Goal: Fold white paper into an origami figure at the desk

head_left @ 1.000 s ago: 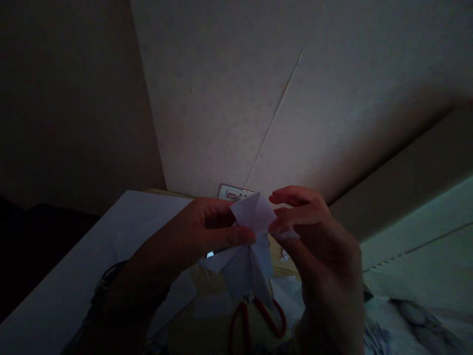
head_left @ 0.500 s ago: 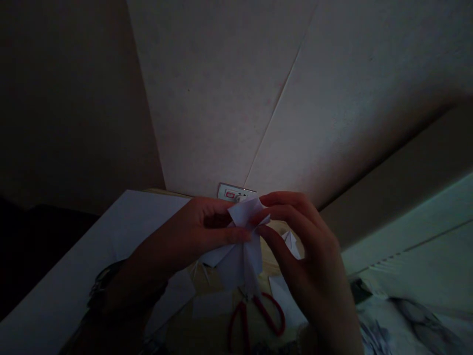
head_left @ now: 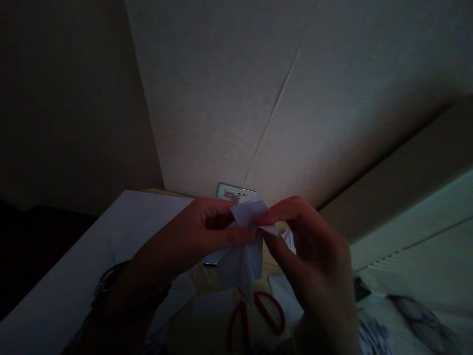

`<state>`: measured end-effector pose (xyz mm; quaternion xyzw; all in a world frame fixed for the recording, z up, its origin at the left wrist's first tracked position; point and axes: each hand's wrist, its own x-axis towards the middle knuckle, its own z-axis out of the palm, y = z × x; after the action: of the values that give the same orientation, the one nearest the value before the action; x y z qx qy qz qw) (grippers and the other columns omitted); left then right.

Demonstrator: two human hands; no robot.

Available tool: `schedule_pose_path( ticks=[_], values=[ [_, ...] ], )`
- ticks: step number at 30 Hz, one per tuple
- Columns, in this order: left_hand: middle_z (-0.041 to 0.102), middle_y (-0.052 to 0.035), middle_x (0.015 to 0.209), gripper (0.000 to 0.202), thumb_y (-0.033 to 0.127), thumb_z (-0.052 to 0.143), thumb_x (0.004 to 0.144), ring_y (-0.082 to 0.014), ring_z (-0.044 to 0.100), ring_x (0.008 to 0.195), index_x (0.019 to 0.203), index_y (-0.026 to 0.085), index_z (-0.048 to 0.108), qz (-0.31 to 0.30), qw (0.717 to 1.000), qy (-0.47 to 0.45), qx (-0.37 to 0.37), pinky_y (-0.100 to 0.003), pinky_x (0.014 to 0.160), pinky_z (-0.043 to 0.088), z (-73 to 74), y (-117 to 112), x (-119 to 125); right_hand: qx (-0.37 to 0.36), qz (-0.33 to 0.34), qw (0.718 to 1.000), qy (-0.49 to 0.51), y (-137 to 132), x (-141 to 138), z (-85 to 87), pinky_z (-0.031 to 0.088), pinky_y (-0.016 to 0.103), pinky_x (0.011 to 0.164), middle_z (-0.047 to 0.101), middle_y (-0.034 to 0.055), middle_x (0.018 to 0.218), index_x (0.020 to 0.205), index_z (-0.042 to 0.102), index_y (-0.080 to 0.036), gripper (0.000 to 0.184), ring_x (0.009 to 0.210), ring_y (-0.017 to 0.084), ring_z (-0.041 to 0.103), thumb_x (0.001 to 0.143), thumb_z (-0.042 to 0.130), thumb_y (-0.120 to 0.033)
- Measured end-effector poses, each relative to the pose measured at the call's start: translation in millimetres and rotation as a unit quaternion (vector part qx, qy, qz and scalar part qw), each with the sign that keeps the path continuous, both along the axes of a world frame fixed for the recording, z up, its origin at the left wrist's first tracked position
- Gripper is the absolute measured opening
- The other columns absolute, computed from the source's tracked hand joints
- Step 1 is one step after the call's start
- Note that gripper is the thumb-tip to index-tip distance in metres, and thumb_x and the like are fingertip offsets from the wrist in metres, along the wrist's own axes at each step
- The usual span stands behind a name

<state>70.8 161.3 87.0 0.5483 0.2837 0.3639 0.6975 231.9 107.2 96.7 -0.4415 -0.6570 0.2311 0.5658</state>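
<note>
In dim light I hold a white folded paper figure (head_left: 246, 254) in the air in front of me. My left hand (head_left: 192, 236) pinches it at the middle, thumb pressed on the paper. The fingers of my right hand (head_left: 310, 251) are closed on a small flap at the figure's top right. Pointed flaps hang down below both hands. A watch sits on my left wrist.
Red-handled scissors (head_left: 258, 315) lie below the hands among white paper scraps. A large white sheet (head_left: 111, 236) lies at the left. A wall socket (head_left: 236, 193) sits on the pale wall behind. Patterned bedding (head_left: 406, 315) is at the lower right.
My right hand moved in from the right and closed its fingers on the top flap, pressing it down. My left hand kept its pinch almost unmoved.
</note>
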Motion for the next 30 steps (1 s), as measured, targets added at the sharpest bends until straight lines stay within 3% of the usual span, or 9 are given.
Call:
schedule_pose_path(
  ticks=[4, 8, 11, 17, 30],
  values=[
    [0.080, 0.0022, 0.075, 0.009, 0.017, 0.082, 0.069, -0.0133, 0.072, 0.069, 0.075, 0.023, 0.081, 0.010, 1.000, 0.000, -0.004, -0.020, 0.066, 0.054, -0.9, -0.8, -0.9, 0.007, 0.003, 1.000, -0.001, 1.2, 0.8, -1.1, 0.046, 0.025, 0.074, 0.065, -0.0053, 0.082, 0.083, 0.068, -0.026, 0.021, 0.082, 0.012, 0.061, 0.084, 0.059, -0.007],
    [0.079, 0.0025, 0.070, 0.008, 0.017, 0.081, 0.070, -0.0120, 0.070, 0.064, 0.075, 0.023, 0.081, 0.016, 1.000, -0.009, -0.001, -0.017, 0.059, 0.051, -0.2, -1.4, -1.2, 0.005, -0.014, 1.000, 0.005, -0.1, 0.1, -3.1, 0.047, 0.027, 0.078, 0.064, -0.0034, 0.091, 0.093, 0.063, -0.025, 0.007, 0.088, 0.014, 0.061, 0.089, 0.061, -0.020],
    [0.079, 0.0025, 0.071, 0.009, 0.018, 0.082, 0.068, -0.0123, 0.070, 0.064, 0.075, 0.023, 0.081, 0.029, 1.000, -0.002, -0.002, -0.017, 0.058, 0.050, -0.1, -1.3, -0.3, 0.018, -0.027, 0.999, -0.002, 0.7, -1.8, -3.4, 0.047, 0.028, 0.077, 0.062, -0.0023, 0.093, 0.089, 0.059, -0.024, 0.007, 0.089, 0.015, 0.059, 0.088, 0.064, -0.028],
    [0.080, 0.0033, 0.075, 0.010, 0.018, 0.079, 0.070, -0.0129, 0.071, 0.068, 0.079, 0.023, 0.081, 0.046, 0.999, 0.006, 0.015, -0.018, 0.062, 0.053, -3.6, 1.5, 2.6, 0.043, -0.100, 0.990, -0.085, 5.3, -3.4, -1.7, 0.045, 0.028, 0.078, 0.061, -0.0009, 0.093, 0.077, 0.063, -0.022, 0.010, 0.090, 0.014, 0.058, 0.086, 0.064, -0.017],
    [0.076, 0.0010, 0.068, 0.017, 0.029, 0.085, 0.065, -0.0151, 0.069, 0.063, 0.074, 0.019, 0.075, 0.055, 0.997, 0.031, 0.035, -0.021, 0.057, 0.051, -2.2, 1.7, 1.3, 0.042, -0.106, 0.993, 0.025, 9.1, -5.0, -9.2, 0.050, 0.034, 0.083, 0.067, 0.0002, 0.092, 0.075, 0.067, -0.023, 0.013, 0.093, 0.018, 0.063, 0.082, 0.071, -0.014]
  ],
)
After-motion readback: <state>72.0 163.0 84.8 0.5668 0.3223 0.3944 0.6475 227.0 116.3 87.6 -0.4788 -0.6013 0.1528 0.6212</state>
